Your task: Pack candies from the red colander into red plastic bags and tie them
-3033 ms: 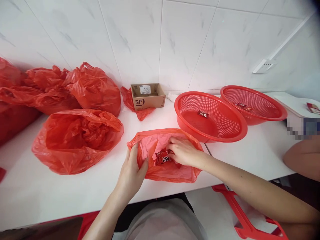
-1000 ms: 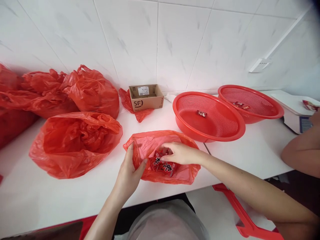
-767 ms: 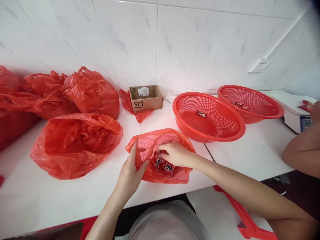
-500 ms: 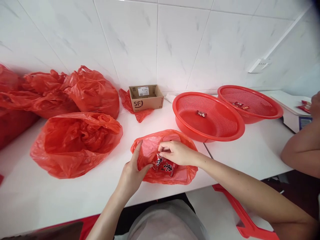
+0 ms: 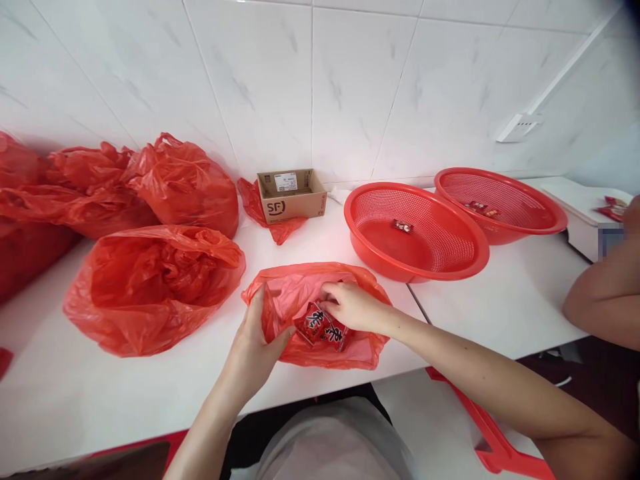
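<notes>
A red plastic bag (image 5: 320,270) lies mouth-open on the table before me. Red snack packets with dark lettering (image 5: 311,323) rest inside, near its middle. My left hand (image 5: 255,350) holds the bag's left side, thumb and index finger curved around the film; its other fingers are partly hidden. Reaching in from the right, my right hand (image 5: 355,307) has its fingers curled against the corner of a packet, with the fingertips partly out of sight.
Two red plastic baskets (image 5: 415,272) stand at the right, with a few small packets in them. A cardboard box (image 5: 295,208) sits by the wall. Red bags (image 5: 185,187) crowd the left, one gaping bag (image 5: 150,327) nearest. Another person's arm (image 5: 605,303) is beside a white scale (image 5: 580,200).
My left hand has shifted left, drawing that side of the bag outward, so its mouth is wider. More of the left packet shows. My right hand stays nearly in place.
</notes>
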